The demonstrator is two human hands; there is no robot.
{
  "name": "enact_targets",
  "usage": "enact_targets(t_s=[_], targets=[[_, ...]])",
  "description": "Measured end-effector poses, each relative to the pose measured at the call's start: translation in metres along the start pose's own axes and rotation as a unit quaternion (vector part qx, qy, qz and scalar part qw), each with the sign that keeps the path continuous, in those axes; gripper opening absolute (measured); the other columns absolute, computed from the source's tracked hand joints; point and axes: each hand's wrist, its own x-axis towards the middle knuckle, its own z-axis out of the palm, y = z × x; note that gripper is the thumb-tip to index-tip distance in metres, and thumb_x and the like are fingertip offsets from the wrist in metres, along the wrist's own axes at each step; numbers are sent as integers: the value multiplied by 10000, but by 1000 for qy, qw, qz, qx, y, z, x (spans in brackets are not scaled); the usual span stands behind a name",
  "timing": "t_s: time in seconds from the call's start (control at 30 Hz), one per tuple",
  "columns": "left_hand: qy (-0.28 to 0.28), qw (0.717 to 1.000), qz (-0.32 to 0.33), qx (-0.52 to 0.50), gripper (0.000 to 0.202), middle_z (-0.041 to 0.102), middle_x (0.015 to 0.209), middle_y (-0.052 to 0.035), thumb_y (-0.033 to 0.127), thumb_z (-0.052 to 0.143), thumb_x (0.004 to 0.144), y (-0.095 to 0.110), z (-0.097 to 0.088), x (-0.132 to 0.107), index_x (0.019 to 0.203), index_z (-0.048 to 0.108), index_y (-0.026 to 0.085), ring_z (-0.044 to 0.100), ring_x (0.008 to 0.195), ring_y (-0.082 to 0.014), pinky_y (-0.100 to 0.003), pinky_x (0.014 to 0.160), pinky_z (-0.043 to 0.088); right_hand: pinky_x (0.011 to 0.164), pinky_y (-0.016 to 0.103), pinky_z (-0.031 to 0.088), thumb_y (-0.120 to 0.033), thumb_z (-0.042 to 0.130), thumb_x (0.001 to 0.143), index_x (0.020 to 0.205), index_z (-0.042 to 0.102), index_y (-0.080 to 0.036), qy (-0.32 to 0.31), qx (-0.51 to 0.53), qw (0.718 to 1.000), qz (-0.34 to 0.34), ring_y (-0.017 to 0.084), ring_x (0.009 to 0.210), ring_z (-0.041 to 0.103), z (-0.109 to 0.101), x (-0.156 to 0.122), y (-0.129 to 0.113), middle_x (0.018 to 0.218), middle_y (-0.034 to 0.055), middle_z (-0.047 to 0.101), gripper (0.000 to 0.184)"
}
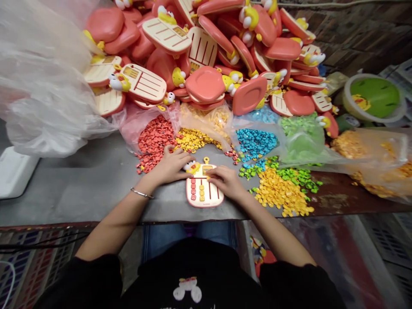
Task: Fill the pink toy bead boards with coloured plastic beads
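A cream toy board (210, 198) with a red rim, a yellow-and-white animal head and a ring on top lies flat on the grey table. Red pieces (193, 189) fill part of its left slot, and a few yellow pieces (201, 193) sit in the slot beside it. The two slots on the right show bare. My left hand (174, 166) is open, its thumb against the board's left edge and its fingers reaching toward the red and yellow pieces. Over the board's upper right, my right hand (227, 181) pinches what looks like a small yellow piece.
Beyond my hands lie loose piles of red pieces (156, 137), yellow pieces (191, 139), blue pieces (255, 142) and green pieces (299, 178). Another yellow pile (281, 193) is at right. Stacked toy boards (206, 83) rise behind; a plastic bag (41, 86) hangs left, a green-lined bowl (380, 101) stands right.
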Motion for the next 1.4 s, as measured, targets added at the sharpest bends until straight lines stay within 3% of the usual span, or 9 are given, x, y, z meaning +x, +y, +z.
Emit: enact_targets(t_s=[0.13,0.27,0.4,0.47,0.57,0.7,0.93,1.13,1.4], targets=[[2,1000,2,-8,436,682,1184,-62,557,595,888,-2,1,0,1215,575,270,539,1104,-278,-504,998,178,889,379,504,-264,639,901,1052,697,-222,-33,64,997,1,216,914,675,15,9,-14,980,55,742,168],[0,1000,3,-12,458,680,1190,-65,558,601,880,-3,1,0,1238,571,274,533,1114,-288,-504,996,181,774,335,537,-352,629,899,1065,713,-226,-37,113,991,57,205,851,684,-17,2,-6,988,51,747,224],[-4,1000,2,-4,445,674,1198,-71,535,599,892,-1,0,0,1242,565,262,535,1108,-286,-505,989,181,871,421,520,-277,526,926,1041,718,-196,159,-100,971,151,258,940,651,-70,0,43,1000,105,713,238],[-6,1000,1,-3,443,676,1193,-72,532,596,895,-1,0,0,1244,562,260,536,1101,-286,-506,987,181,979,508,459,-202,552,873,1118,700,-170,159,-239,940,186,327,1100,586,-88,5,70,1155,164,656,288],[-5,1000,-1,-9,439,678,1190,-76,536,590,897,0,-1,0,1242,565,264,537,1093,-287,-501,979,191,963,562,450,-154,553,839,1234,645,-146,79,-332,908,242,382,1116,563,-98,13,95,1238,217,600,406],[-7,1000,-1,-14,420,677,1195,-69,519,597,900,1,-3,0,1235,571,267,535,1107,-288,-500,981,188,885,457,505,-152,562,822,1136,662,-154,30,-311,926,211,328,989,621,-95,10,101,1075,167,670,330],[-10,1000,-5,-14,426,671,1196,-60,510,607,894,1,-3,-1,1239,574,262,531,1116,-284,-494,993,183,906,438,492,-241,495,888,1048,680,-181,159,-233,944,172,287,971,658,-95,-2,90,1063,120,728,252],[-9,1000,-3,-13,448,673,1191,-63,540,596,887,-1,-1,-1,1248,569,275,531,1103,-278,-484,982,197,818,368,509,-318,537,905,1111,610,-217,228,-59,961,144,239,967,653,-82,1,52,1070,82,714,241],[-14,1000,-4,-14,453,668,1207,-87,543,579,899,0,-1,-1,1260,563,269,522,1118,-287,-499,998,181,855,366,497,-277,580,909,1009,690,-231,117,33,990,70,221,964,608,-31,7,18,1001,69,648,156]])
